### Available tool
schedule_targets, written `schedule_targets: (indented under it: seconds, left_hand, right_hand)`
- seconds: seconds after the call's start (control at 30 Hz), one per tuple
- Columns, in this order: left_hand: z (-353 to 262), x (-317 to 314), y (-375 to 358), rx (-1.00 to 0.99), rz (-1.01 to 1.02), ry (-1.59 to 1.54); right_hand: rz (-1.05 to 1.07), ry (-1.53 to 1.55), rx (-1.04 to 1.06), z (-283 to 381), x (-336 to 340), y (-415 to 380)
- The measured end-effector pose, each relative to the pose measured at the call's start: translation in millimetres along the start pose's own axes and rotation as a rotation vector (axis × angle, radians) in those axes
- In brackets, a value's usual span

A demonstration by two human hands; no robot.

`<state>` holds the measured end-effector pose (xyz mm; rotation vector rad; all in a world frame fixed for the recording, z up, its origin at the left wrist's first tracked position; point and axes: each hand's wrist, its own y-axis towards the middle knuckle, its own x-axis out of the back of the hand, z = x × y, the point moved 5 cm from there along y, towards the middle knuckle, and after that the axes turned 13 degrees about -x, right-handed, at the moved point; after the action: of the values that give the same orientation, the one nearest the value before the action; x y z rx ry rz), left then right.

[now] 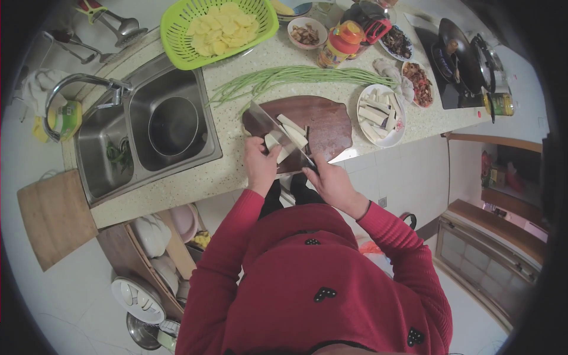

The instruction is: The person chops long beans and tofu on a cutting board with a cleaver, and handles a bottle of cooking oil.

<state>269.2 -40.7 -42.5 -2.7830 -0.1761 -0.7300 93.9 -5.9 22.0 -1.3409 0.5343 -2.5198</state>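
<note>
My right hand (334, 185) is wrapped round the dark handle of a kitchen cleaver (283, 133), whose broad blade slants up and left over a brown wooden cutting board (334, 112). Just left of the blade, the fingers of my left hand (261, 163) press on a pale piece of eggplant (274, 144). Beyond the blade lie pale eggplant strips (293, 129), with dark peel beside them. More cut eggplant pieces (378, 112), some edged with dark skin, fill a white bowl (370, 138) right of the board.
Long green beans (296, 76) stretch behind the board. A green basket (171, 41) of yellow slices stands at the back, near the double sink (213, 133). An orange-capped container (341, 44), small bowls and dishes stand at the back right. Farther right is a wok (458, 53) on the stove.
</note>
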Motion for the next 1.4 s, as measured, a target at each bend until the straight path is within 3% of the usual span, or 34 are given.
schedule_targets:
  seconds: [0.17,0.27,0.67,0.77,0.97,1.17,1.4]
  left_hand:
    - [9,-4,-1,-0.073,-0.043,-0.067]
    - [6,-3,-5,-0.125,-0.029,-0.093]
    - [27,-12,-2,-0.039,-0.035,-0.245]
    - [23,-9,-5,-0.167,-0.005,-0.197]
    - [32,-14,3,-0.113,0.005,-0.249]
    - [14,-7,-5,-0.043,0.006,-0.313]
    - [15,-6,-3,-0.052,0.014,-0.291]
  right_hand:
    - [0.059,-0.069,-0.038,7,-3,1]
    - [-0.029,-0.103,-0.016,16,-22,22]
    - [0.088,-0.048,-0.064,13,-11,11]
    - [-0.063,-0.144,-0.026,23,-33,25]
    - [0.029,-0.043,-0.002,22,-18,42]
    - [0.169,0.123,-0.084,-3,0,8]
    - [0.182,0.308,-0.125,5,8,-6]
